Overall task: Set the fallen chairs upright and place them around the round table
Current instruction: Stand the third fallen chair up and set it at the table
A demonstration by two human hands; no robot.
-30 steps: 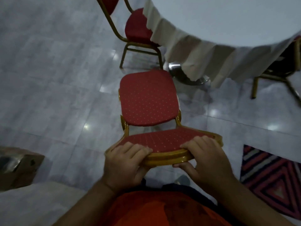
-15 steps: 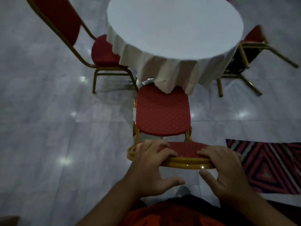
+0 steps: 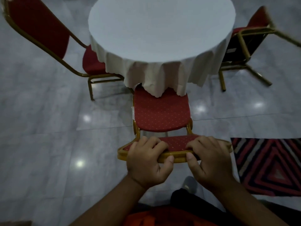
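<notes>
Both hands, the left hand [image 3: 147,160] and right hand [image 3: 210,160], clamp their fingers [image 3: 154,144] over the chair [image 3: 160,115] back's gold top rail, a grip suited to steering it. The chair stands upright, its seat tucked just under the cloth hem of the round worktop [image 3: 161,28].

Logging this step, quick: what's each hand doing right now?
Left hand: closed on the chair's backrest top rail.
Right hand: closed on the same rail.

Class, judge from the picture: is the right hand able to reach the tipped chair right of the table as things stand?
Probably not: the right hand grips the near chair, and the tipped chair lies well beyond.
</notes>
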